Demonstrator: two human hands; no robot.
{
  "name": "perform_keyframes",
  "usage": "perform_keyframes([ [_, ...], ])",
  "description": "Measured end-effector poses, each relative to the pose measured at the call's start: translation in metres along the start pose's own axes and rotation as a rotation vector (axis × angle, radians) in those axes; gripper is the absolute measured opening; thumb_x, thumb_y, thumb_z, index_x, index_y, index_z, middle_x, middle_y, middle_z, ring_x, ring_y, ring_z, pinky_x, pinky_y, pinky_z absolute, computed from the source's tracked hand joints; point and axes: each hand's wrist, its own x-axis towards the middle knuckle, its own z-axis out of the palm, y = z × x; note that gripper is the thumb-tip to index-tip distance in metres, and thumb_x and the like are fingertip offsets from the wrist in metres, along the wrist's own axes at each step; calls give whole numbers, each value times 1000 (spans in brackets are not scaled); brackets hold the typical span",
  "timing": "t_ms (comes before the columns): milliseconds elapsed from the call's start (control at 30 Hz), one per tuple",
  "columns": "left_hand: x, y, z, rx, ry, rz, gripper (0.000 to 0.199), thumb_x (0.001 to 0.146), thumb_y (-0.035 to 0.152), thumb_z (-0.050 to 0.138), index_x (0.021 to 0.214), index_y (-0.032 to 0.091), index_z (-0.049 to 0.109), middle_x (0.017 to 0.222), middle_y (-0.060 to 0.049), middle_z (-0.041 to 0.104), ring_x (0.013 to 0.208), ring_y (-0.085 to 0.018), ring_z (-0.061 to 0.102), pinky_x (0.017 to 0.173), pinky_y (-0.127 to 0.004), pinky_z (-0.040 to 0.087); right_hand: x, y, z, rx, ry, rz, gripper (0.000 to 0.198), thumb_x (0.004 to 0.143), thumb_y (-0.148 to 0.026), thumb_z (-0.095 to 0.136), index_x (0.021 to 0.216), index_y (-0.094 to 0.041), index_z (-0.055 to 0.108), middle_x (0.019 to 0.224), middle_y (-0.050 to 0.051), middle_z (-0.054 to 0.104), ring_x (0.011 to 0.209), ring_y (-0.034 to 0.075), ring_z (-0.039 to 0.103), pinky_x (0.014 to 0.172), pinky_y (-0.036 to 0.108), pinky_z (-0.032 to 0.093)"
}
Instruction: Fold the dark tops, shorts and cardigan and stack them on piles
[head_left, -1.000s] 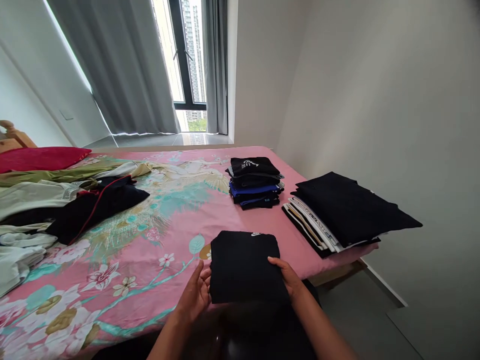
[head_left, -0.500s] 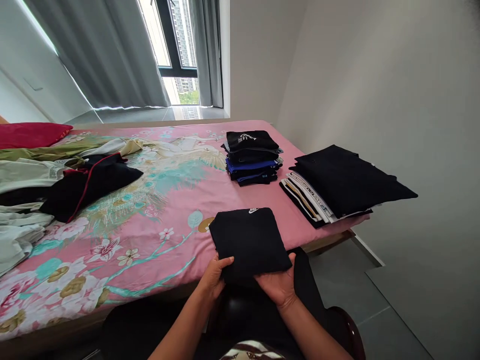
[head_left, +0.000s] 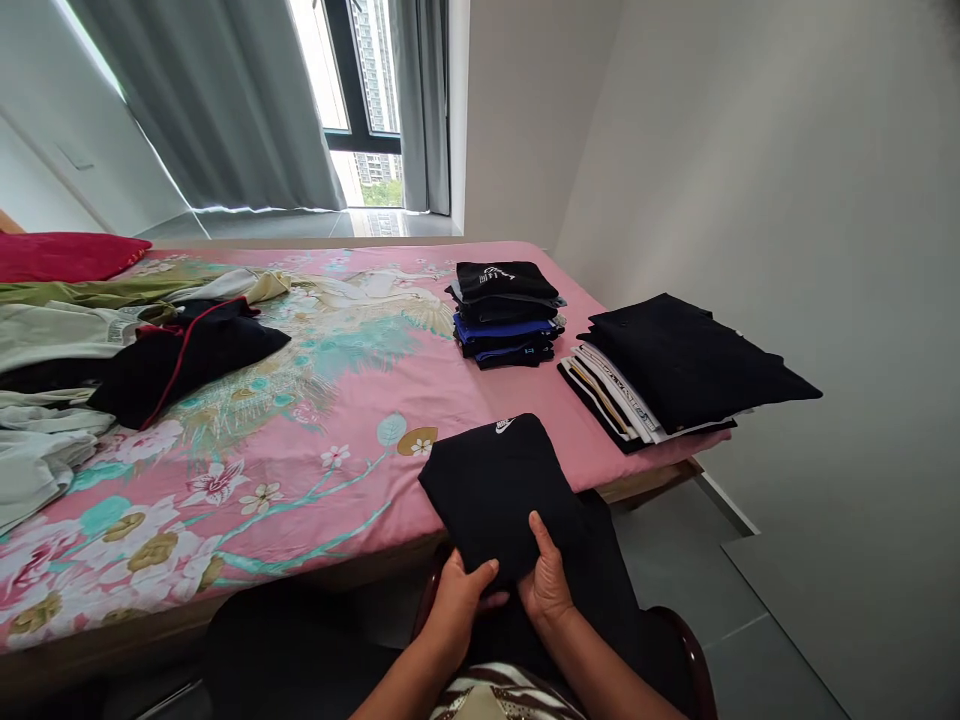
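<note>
A folded black garment [head_left: 499,490] with a small white Nike logo lies partly over the bed's edge, its near end in my hands. My left hand [head_left: 461,600] grips the near left corner, thumb on top and fingers underneath. At the near right side, my right hand [head_left: 547,580] holds the cloth with its thumb on top, the fingers hidden below. Beyond it on the bed stands a stack of folded dark and blue clothes [head_left: 506,315]. To the right is a wider stack of folded clothes [head_left: 675,365], black on top with white and tan layers below.
Loose unfolded clothes [head_left: 195,355] lie heaped on the left of the bed, near a red pillow [head_left: 71,257]. A pink flowered sheet [head_left: 360,400] covers the bed. The wall [head_left: 750,200] rises at the right. A chair's armrest [head_left: 686,650] curves beside my right arm.
Both hands have moved along the garment's near edge and closer together. My right thumb now lies on top of the cloth, and the garment has turned slightly, its near end drawn toward me.
</note>
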Motion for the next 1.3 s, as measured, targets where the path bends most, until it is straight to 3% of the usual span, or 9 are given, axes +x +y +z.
perform_keyframes([
  [100,-16,12,-14,571,-244,-25,14,68,29,67,76,17,66,65,-3,65,55,-15,57,48,-23,41,-1,2,1,-9,69,13,51,71,-38,71,117,-17,60,105,4,69,108,22,60,97,41,47],
  [233,-27,57,-22,1104,-434,252,31,76,38,58,55,16,65,47,1,55,45,-11,44,47,-23,31,1,2,-1,-9,45,65,44,71,-38,70,108,-16,64,103,5,69,106,25,61,96,43,48],
  [400,27,107,10,690,-203,607,6,72,22,67,74,21,73,80,-4,71,81,-18,62,82,-22,44,4,3,-5,9,-50,58,48,77,-44,62,117,-19,61,110,4,67,111,24,58,100,44,45],
  [500,77,112,36,505,-204,695,27,65,9,70,87,24,72,106,-5,69,114,-21,55,108,-28,27,4,3,-6,30,-90,77,49,80,-49,56,119,-20,61,116,4,64,115,24,55,101,45,44],
  [633,111,93,55,463,-259,707,40,53,7,79,88,25,71,124,-7,61,136,-28,32,114,-46,0,4,3,-6,64,-88,83,54,80,-55,55,121,-21,58,120,4,62,117,24,54,100,45,44],
  [933,68,70,42,513,-381,614,46,56,7,78,97,25,70,133,-12,53,138,-29,26,112,-47,-10,6,6,-3,15,103,64,51,74,-39,68,122,-22,58,114,2,65,115,24,55,96,42,48],
  [1067,51,65,22,871,-464,784,45,68,18,70,112,27,65,138,-9,48,136,-29,30,113,-53,-3,1,-1,5,-21,180,40,48,70,-37,71,114,-18,63,113,4,66,115,23,55,98,38,46],
  [1167,58,78,-3,1246,-283,1025,42,80,29,59,122,25,58,144,-8,42,137,-27,29,113,-55,7,-7,-12,13,-33,142,65,50,69,-40,72,110,-12,64,109,8,67,113,25,57,98,40,45],
  [1300,92,115,-51,1414,335,999,36,89,32,44,120,22,59,140,-11,46,136,-27,30,111,-54,19,-16,-38,26,-74,33,205,47,71,-45,69,101,-9,68,101,11,70,111,28,58,97,45,46],
])
